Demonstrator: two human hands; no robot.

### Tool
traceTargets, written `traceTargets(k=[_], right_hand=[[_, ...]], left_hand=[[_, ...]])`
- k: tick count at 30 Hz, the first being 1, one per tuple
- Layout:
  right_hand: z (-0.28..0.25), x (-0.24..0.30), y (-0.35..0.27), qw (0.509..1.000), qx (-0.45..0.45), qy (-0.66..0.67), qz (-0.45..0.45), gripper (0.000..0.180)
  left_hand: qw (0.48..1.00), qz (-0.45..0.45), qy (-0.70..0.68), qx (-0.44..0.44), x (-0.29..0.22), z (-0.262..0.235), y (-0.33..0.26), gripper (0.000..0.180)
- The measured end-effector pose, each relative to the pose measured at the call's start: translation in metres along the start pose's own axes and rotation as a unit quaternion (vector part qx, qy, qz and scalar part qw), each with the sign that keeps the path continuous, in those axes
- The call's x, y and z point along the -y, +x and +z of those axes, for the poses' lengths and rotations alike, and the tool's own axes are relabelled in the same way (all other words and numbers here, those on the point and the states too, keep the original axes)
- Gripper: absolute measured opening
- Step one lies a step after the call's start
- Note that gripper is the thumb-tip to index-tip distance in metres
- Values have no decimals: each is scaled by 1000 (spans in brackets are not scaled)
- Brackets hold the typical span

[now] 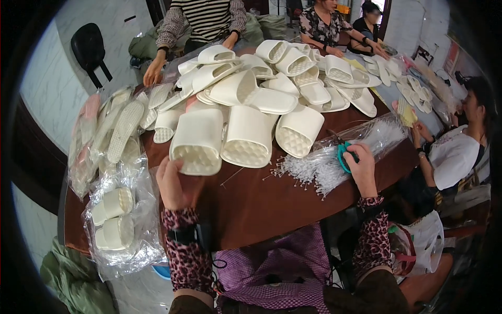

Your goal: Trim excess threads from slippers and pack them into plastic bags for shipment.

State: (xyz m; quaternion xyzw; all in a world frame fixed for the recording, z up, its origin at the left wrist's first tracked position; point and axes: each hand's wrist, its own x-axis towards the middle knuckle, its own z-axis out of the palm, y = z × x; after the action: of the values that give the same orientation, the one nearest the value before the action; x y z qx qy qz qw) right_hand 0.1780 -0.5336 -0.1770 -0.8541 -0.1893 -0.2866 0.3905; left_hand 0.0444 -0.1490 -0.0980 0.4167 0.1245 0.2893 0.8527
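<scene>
My left hand [172, 183] has its fingers and thumb closed on the lower left edge of a cream slide slipper [200, 131] at the near side of a large pile. In my right hand [362, 171] is a pair of scissors [343, 155] with teal handles, its dark blades angled toward the far left. Beneath the scissors lies a bundle of thin white plastic tag fasteners [319, 170], partly inside clear plastic. Two more cream slippers, one in the middle [244, 131] and one further right [299, 128], rest beside the one at my left hand.
Clear bags of slippers [112, 220] cover the left end of the brown table [251, 209]. Across the pile, a person in a striped top [204, 21] reaches to the table. Other people sit at the far right and right, near a grey table [389, 86] with slippers.
</scene>
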Motion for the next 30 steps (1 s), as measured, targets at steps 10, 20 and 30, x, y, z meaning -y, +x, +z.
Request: traceTargets(k=[10, 20, 30], right_hand=[[0, 2, 0, 1000, 14, 16, 24, 19], [-1, 0, -1, 999, 23, 16, 39, 19], [4, 0, -1, 999, 12, 10, 36, 19]], left_hand=[[995, -46, 82, -10, 22, -63, -96, 29], [993, -60, 104, -21, 21, -78, -126, 30], [996, -51, 67, -27, 22, -84, -124, 29]])
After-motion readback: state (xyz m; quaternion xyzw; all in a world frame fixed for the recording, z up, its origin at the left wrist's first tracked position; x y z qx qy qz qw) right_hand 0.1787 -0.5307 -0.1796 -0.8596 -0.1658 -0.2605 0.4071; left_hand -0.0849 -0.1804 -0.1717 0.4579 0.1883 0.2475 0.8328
